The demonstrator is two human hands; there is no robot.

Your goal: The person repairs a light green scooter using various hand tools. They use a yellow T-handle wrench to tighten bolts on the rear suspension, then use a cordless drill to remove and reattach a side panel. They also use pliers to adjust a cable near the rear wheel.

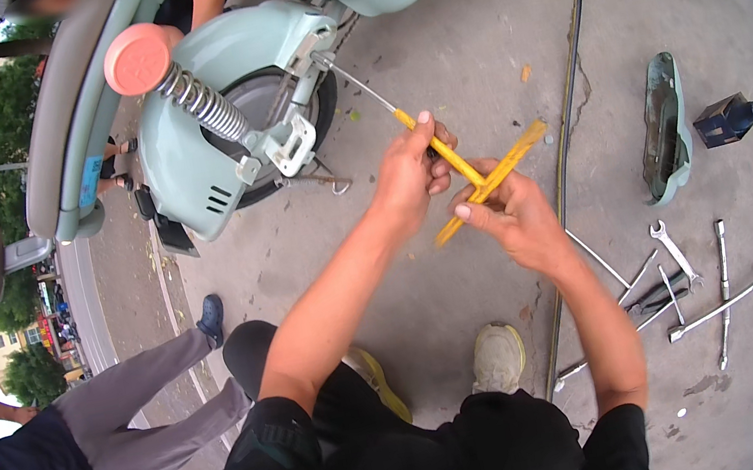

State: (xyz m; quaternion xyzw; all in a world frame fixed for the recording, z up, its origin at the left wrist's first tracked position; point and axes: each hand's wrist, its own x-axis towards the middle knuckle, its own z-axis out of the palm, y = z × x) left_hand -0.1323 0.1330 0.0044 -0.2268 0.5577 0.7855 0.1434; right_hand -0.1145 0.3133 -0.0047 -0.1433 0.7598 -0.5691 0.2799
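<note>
A yellow T-handle wrench (454, 158) slants between my two hands. Its thin bare metal shaft reaches up and left to a silver bracket beside the rear wheel of the pale green scooter (263, 35). The tip's exact seat is too small to make out. My left hand (412, 167) is closed around the yellow sleeve of the wrench. On the crossbar, my right hand (515, 217) grips near the middle, thumb on the near side. Close to the bracket are a coil-spring shock absorber (205, 104) and a round salmon-coloured light (138, 60).
Right of me on the pavement lie a cross wrench (726, 301), an open-end wrench (673, 253), pliers (658, 295) and other tools. Beyond them are a green cover (665, 127) and a dark bottle (726, 120). A black hose (566, 119) crosses the ground. A person (45, 455) stands left; another is behind the scooter.
</note>
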